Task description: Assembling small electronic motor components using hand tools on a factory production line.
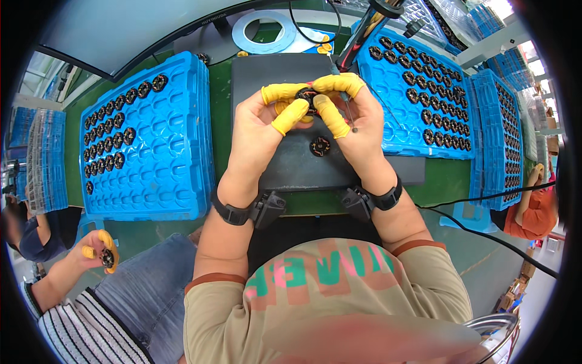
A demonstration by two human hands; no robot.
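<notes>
In front of me, my left hand [257, 124] pinches a small round black part with copper-coloured windings, like a motor stator [307, 94], between yellow-covered fingertips. My right hand [362, 124] grips the same stator from the other side, its fingers also in yellow finger cots. A thin tool [348, 109] with a slim metal shaft lies across my right hand, its tip pointing toward me. Fingers hide much of the held stator. Below my hands, a second stator [320, 145] rests on the dark grey mat [285, 170].
Blue trays with rows of stators stand left [163, 176] and right [394, 136]. Behind the mat are a tape roll [242, 36], a monitor [133, 30] and a black stand [364, 30]. A co-worker's hand [97, 252] holds a stator at lower left. Black cables [485, 197] cross at right.
</notes>
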